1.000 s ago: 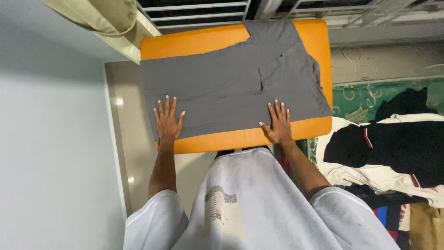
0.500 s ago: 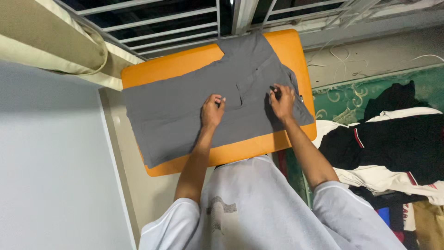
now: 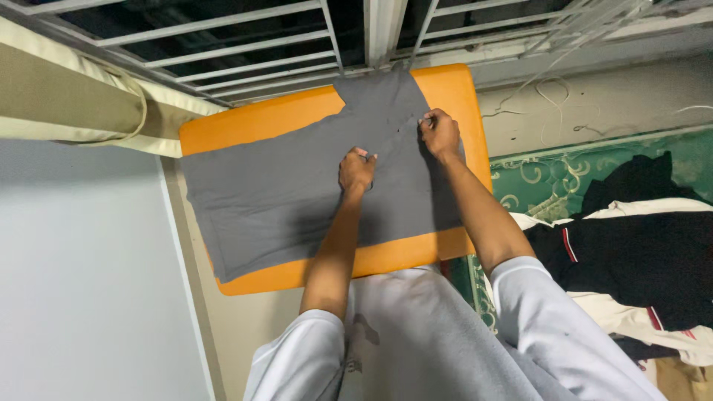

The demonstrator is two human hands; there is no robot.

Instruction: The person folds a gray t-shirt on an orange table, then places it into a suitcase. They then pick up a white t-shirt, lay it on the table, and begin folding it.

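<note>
A grey shirt (image 3: 275, 189) lies spread flat on an orange table top (image 3: 312, 271). My left hand (image 3: 356, 169) is closed, pinching the grey fabric near the shirt's middle. Farther out, my right hand (image 3: 440, 134) grips the cloth near the shirt's upper right part, close to the table's far right corner. Both arms reach over the table's near edge.
A barred window (image 3: 297, 37) runs along the far side, with a beige curtain (image 3: 67, 104) at the left. A white wall is at the left. Black and white clothes (image 3: 631, 252) are piled on a green patterned surface (image 3: 542, 171) at the right.
Both hands left the shirt's near edge, where they lay flat and apart, and moved forward to its middle and far right part, closing on the fabric. The camera view tilted and shifted.
</note>
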